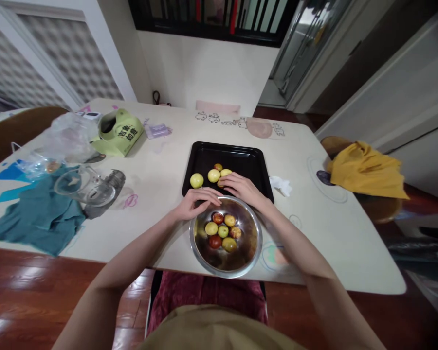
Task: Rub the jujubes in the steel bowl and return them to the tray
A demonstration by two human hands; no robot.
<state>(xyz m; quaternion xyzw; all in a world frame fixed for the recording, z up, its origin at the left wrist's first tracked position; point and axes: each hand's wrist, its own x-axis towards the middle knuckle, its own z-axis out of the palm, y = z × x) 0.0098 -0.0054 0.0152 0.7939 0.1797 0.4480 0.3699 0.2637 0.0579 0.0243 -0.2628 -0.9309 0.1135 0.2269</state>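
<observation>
A steel bowl stands at the table's near edge, with several yellow-green and reddish-brown jujubes inside. Just behind it lies a black baking tray, where a few more jujubes rest near its front side. My left hand lies over the bowl's far left rim, fingers stretched out and apart from any fruit. Over the tray's front part, my right hand bends its fingers onto a jujube, which they partly hide.
On the left are a glass pitcher, a teal cloth, a green box and a clear plastic bag. A crumpled tissue lies right of the tray. A yellow cloth hangs over a chair at right.
</observation>
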